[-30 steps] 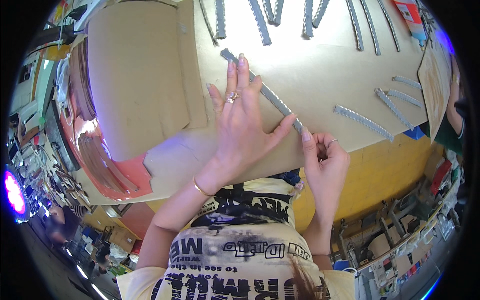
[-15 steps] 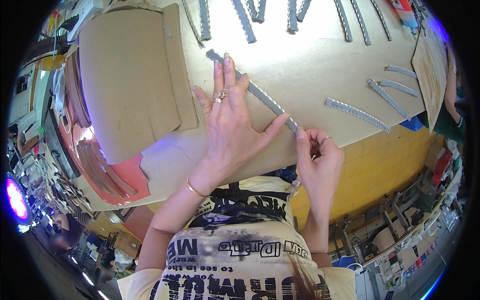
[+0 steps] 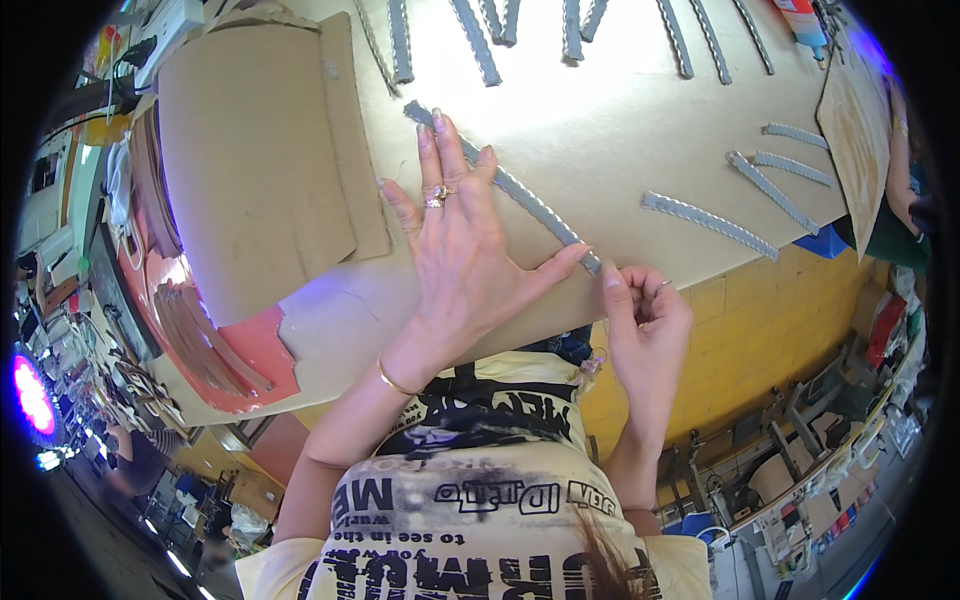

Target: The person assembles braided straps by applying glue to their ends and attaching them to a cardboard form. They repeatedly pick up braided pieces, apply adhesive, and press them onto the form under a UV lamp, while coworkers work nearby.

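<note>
A narrow grey strip with a scalloped light edge [image 3: 540, 212] lies slantwise on the table in front of me. My left hand [image 3: 460, 235] rests flat over it with the fingers spread, the fingertips along its far part and the thumb pressing near its near end. At that near end, by the table's front edge, my right hand [image 3: 648, 315] has its thumb and curled fingers drawn together in a pinch. The right thumb tip sits just beside the strip's end. Whether anything small is between those fingers is hidden.
More grey strips [image 3: 708, 226] lie to the right and along the far side. A bent brown cardboard sheet [image 3: 255, 170] stands at left, near a red sheet [image 3: 270, 345] bearing brown strips. A white bottle with a blue tip [image 3: 803, 28] and a tan board [image 3: 852, 150] are at right.
My left thumb has slid along the strip toward its near end. My right hand has shifted slightly right, away from the strip's tip. The view has moved a little.
</note>
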The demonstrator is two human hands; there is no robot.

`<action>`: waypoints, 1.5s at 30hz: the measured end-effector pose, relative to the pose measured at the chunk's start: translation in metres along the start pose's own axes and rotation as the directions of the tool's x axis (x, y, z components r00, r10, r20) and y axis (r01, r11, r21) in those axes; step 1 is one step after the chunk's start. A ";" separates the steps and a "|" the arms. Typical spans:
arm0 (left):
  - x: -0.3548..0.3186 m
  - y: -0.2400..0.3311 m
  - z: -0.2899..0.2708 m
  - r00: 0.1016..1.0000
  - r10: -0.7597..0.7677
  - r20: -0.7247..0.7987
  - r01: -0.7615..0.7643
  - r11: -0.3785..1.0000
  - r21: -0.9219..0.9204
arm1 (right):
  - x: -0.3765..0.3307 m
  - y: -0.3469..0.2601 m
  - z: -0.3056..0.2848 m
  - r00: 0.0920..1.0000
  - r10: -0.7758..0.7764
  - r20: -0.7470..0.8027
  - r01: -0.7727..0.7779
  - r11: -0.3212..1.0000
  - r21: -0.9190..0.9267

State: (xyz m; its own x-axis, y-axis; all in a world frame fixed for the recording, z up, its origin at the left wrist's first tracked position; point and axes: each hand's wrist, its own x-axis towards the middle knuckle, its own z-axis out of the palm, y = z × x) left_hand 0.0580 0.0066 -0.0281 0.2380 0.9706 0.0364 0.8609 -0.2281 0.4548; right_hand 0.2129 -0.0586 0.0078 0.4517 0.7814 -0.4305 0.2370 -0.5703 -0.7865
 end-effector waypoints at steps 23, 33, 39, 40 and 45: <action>-0.017 -0.006 -0.009 0.906 0.413 0.091 -0.419 0.849 0.320 | -0.022 0.028 0.010 0.770 -0.592 0.237 0.474 0.282 -0.834; -0.005 -0.035 -0.016 0.968 0.164 0.192 -0.180 0.981 0.066 | -0.024 0.032 0.012 0.754 -0.618 0.222 0.462 0.258 -0.849; 0.010 -0.025 -0.009 0.996 0.009 0.092 -0.020 0.994 0.109 | -0.024 0.029 0.012 0.748 -0.631 0.207 0.450 0.252 -0.857; 0.011 -0.024 -0.009 0.996 -0.002 0.084 -0.008 0.993 0.119 | -0.025 0.028 0.010 0.757 -0.620 0.205 0.460 0.284 -0.841; 0.014 -0.021 -0.007 1.000 -0.014 0.023 0.012 0.997 0.072 | -0.014 0.025 -0.009 0.796 -0.579 0.174 0.570 0.623 -0.535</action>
State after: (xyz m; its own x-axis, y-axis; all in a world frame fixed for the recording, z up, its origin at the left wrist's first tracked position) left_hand 0.0405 0.0252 -0.0308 0.2362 0.9717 0.0101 0.8940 -0.2213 0.3896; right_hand 0.2202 -0.0866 -0.0018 0.0727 0.9967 0.0353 0.8656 -0.0454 -0.4987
